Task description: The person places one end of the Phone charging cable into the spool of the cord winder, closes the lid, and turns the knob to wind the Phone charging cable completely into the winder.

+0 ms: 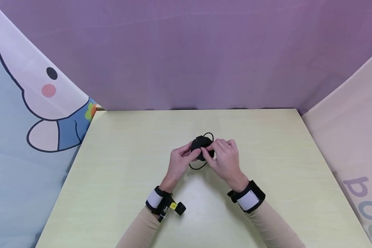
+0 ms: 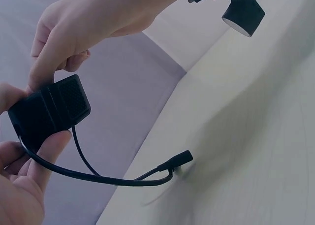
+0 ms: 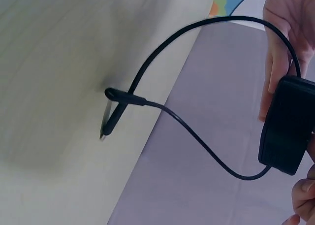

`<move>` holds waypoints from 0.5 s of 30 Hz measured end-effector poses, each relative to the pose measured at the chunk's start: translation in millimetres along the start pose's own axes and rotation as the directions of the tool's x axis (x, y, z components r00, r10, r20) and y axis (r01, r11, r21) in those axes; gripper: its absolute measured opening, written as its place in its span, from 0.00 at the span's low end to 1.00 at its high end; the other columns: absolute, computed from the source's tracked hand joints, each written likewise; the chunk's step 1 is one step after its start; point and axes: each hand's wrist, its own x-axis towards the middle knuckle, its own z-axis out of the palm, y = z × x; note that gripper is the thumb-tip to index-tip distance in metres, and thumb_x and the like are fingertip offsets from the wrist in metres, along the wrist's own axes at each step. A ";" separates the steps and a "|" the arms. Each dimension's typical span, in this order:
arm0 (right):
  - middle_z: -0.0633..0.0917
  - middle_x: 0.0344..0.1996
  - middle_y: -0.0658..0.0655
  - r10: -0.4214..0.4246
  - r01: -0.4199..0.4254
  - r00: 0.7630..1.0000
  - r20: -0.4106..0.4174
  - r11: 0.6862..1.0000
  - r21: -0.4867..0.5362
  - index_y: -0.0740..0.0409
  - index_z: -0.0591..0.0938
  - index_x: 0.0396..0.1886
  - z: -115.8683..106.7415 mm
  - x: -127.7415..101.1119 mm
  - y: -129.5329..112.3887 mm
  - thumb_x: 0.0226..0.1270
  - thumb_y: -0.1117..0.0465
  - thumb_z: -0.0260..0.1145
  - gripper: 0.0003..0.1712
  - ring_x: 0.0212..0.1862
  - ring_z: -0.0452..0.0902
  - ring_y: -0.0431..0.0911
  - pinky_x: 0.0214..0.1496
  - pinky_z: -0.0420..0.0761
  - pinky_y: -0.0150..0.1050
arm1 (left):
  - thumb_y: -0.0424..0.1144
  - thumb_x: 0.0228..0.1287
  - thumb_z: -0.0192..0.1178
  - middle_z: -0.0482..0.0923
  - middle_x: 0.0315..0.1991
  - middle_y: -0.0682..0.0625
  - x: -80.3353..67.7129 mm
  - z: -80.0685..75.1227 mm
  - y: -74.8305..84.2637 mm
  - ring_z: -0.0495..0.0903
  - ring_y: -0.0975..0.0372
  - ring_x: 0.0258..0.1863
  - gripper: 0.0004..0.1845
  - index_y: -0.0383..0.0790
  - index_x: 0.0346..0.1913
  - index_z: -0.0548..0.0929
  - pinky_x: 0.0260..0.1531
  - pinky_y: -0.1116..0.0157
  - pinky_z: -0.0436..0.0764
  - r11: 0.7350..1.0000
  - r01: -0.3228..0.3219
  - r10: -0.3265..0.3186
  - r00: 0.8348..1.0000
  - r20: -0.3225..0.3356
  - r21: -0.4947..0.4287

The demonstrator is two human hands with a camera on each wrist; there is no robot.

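A black, box-shaped power adapter (image 1: 202, 142) with a cord is held up between my hands over the middle of the table. My left hand (image 1: 180, 162) grips its left side, thumb on the near face and fingers behind. With thumb and forefinger, my right hand (image 1: 224, 158) pinches at its right side; the exact spot is partly hidden. The left wrist view shows a raised band round the adapter (image 2: 56, 107). Its black cord (image 3: 197, 136) loops out below, and a slim plug end (image 2: 177, 160) hangs close over the tabletop.
A pale wood-grain table (image 1: 111, 193) lies under both hands. Behind it rises a purple cloth (image 1: 186, 58), with a printed blue cloth (image 1: 9, 193) on the left and a pale lettered one (image 1: 344, 137) on the right. Both wrists wear black strapped cameras.
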 end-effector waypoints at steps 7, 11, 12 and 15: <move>0.83 0.21 0.52 0.059 -0.059 0.998 -0.022 0.998 0.009 0.59 0.80 0.26 5.5 -2.5 -2.3 0.63 0.60 0.73 0.11 0.25 0.79 0.49 0.34 0.69 0.46 | 0.35 0.69 0.68 0.82 0.58 0.33 1.3 1.7 -2.6 0.89 0.58 0.48 0.26 0.29 0.66 0.79 0.43 0.64 0.88 1.000 0.000 -0.001 1.000 -0.012 -0.026; 0.84 0.21 0.53 0.107 -0.107 0.994 -0.027 0.994 0.010 0.59 0.80 0.25 7.4 -2.4 -6.4 0.61 0.61 0.74 0.11 0.24 0.79 0.50 0.33 0.69 0.45 | 0.34 0.69 0.68 0.81 0.59 0.32 2.1 2.4 -3.6 0.88 0.58 0.49 0.25 0.30 0.66 0.79 0.43 0.66 0.88 1.000 0.008 -0.009 1.000 -0.023 -0.029; 0.84 0.22 0.54 0.124 -0.123 0.992 -0.025 0.992 0.011 0.59 0.80 0.26 7.7 -2.3 -7.6 0.62 0.61 0.74 0.11 0.24 0.80 0.50 0.33 0.69 0.45 | 0.34 0.69 0.68 0.81 0.59 0.32 2.4 2.5 -4.1 0.88 0.59 0.49 0.25 0.30 0.66 0.79 0.42 0.66 0.88 1.000 0.009 -0.010 1.000 -0.027 -0.029; 0.85 0.22 0.55 0.174 -0.174 0.985 -0.008 0.985 0.004 0.60 0.80 0.26 8.0 -1.4 -11.9 0.64 0.61 0.73 0.11 0.24 0.80 0.50 0.33 0.70 0.45 | 0.34 0.69 0.67 0.81 0.60 0.33 3.0 2.8 -4.9 0.88 0.60 0.49 0.25 0.30 0.66 0.79 0.43 0.67 0.88 1.000 0.007 -0.008 0.999 -0.035 -0.028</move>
